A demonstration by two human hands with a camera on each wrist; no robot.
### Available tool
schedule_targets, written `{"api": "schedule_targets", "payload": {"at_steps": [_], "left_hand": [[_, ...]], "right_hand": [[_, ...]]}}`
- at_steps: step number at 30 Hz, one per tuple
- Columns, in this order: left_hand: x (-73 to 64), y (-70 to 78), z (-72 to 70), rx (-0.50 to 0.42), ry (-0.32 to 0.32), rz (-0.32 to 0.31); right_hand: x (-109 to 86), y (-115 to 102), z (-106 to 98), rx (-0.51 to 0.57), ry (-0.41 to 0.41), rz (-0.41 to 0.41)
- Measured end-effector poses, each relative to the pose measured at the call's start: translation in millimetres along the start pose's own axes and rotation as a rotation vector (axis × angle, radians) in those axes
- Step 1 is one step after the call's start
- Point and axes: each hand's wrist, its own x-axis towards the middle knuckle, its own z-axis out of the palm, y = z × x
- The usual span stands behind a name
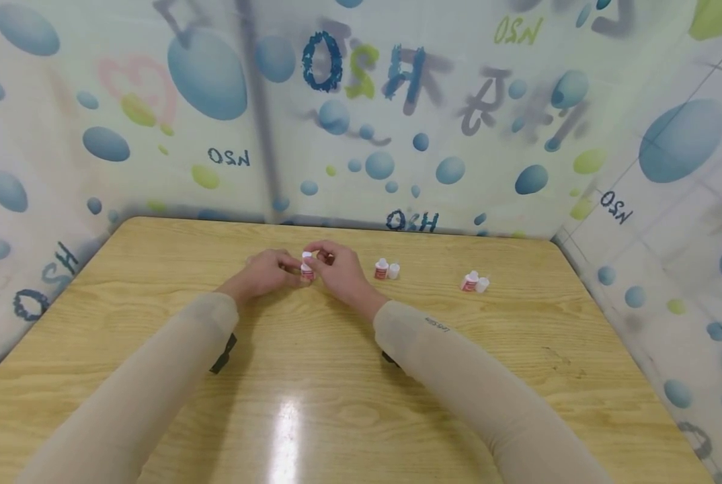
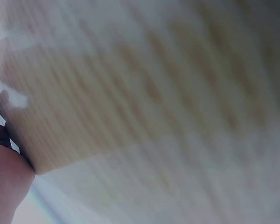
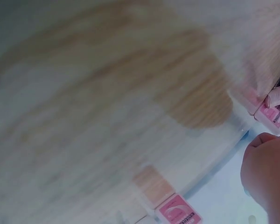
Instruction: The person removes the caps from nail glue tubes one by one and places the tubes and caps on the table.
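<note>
A small white bottle point(image 1: 308, 271) with a red-pink label stands upright on the table between the two hands. The left hand point(image 1: 269, 274) holds its lower part from the left with thumb and fingers. From the right, the right hand point(image 1: 339, 267) pinches the white cap point(image 1: 306, 255) at the top, thumb in front and fingers behind. In the right wrist view, the pink label point(image 3: 273, 115) shows beside a left fingertip, with the right hand point(image 3: 266, 175) below. The left wrist view catches only part of the left hand point(image 2: 9, 179); its fingertips are out of sight.
To the right stands a like bottle point(image 1: 381, 269) with a white cap point(image 1: 394, 271) beside it. Farther right are another bottle point(image 1: 470, 281) and its cap point(image 1: 483, 285). The wooden table point(image 1: 312, 376) meets a patterned wall covering point(image 1: 349, 148) at the back.
</note>
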Motion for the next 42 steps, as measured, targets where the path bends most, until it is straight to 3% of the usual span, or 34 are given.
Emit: {"api": "schedule_targets", "payload": {"at_steps": [12,21,42], "left_hand": [[-0.4,-1.7,0.1,0.001,0.017,0.020],[-2.9,1.6,-0.3,-0.028,-0.015,-0.019],[-1.2,-1.0,0.5,-0.028,-0.005,-0.011]], "right_hand": [[-4.1,-4.8,3.8,0.057,0.036,0.057],[-4.4,-2.3,4.1,0.045,0.045,0.029],[-3.8,-2.1,3.5,0.044,0.047,0.035]]}}
